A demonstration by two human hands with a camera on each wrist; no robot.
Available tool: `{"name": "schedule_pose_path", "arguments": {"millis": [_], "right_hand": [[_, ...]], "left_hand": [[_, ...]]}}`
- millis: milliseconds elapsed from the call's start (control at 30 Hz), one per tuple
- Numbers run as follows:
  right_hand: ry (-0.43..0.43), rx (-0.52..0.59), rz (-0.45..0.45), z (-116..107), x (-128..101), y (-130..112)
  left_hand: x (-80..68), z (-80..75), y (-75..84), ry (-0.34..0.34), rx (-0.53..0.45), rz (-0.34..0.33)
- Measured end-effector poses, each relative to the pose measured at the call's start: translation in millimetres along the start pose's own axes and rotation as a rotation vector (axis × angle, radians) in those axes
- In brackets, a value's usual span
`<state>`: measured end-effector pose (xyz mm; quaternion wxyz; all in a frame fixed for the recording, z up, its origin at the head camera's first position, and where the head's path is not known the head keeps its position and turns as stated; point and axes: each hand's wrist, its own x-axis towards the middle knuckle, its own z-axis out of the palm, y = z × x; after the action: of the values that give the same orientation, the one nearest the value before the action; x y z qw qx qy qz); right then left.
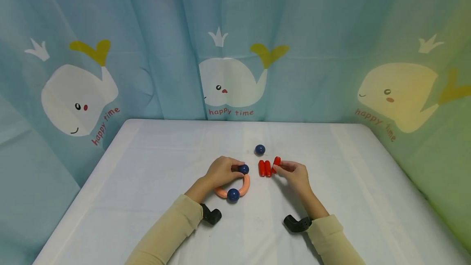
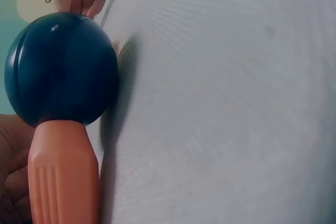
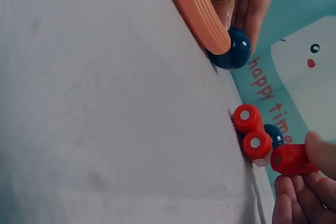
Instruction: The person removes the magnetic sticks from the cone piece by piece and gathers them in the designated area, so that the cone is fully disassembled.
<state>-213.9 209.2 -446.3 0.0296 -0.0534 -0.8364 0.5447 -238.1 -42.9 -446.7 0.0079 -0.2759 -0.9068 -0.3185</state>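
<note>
My left hand (image 1: 220, 171) pinches a dark blue ball (image 1: 243, 169) between thumb and fingers. That ball meets the end of a curved orange rod (image 1: 246, 184), whose other end joins a second blue ball (image 1: 233, 195) nearer me. Another curved orange rod (image 1: 220, 192) runs from this ball back under the left hand, which partly hides it. On the right, my right hand (image 1: 296, 175) pinches a short red rod (image 3: 294, 159), tilted upward. Just left of it, two more red rods (image 1: 265, 169) lie side by side on the table, pale round discs showing in their ends.
A loose blue ball (image 1: 260, 149) sits behind the red rods. Everything lies on a white-covered table (image 1: 165, 154). A curtain (image 1: 312, 19) with whale prints hangs along its back and sides. Black devices (image 1: 296, 224) are strapped at both wrists.
</note>
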Motion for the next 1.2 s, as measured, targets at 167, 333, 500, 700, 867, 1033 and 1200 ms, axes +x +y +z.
{"name": "schedule_pose_path", "arguments": {"millis": [167, 333, 500, 700, 867, 1033, 1200], "right_hand": [[-0.006, -0.013, 0.034, -0.4, 0.3, 1.8], [-0.004, -0.062, 0.083, -1.1, -1.0, 1.2], [0.027, -0.083, 0.071, -0.5, -1.7, 0.2], [0.052, -0.056, 0.047, 2.3, -1.5, -0.1], [0.066, -0.071, 0.062, 3.9, -2.6, -3.3], [0.078, -0.107, 0.065, 5.5, -4.8, -6.3], [0.077, -0.129, 0.056, 6.7, -6.5, -7.6]], "left_hand": [[0.2, -0.3, 0.0, 0.0, 0.005, 0.002], [-0.6, -0.2, 0.7, -0.003, 0.01, -0.011], [-0.3, -0.2, 1.1, -0.003, 0.016, -0.017], [0.5, 0.2, 1.3, -0.001, 0.014, -0.013], [0.4, -0.2, 2.3, 0.004, 0.01, -0.016], [0.3, -0.3, 2.3, 0.002, 0.016, -0.021], [-0.4, 0.2, 2.1, 0.003, 0.016, -0.02]]}}
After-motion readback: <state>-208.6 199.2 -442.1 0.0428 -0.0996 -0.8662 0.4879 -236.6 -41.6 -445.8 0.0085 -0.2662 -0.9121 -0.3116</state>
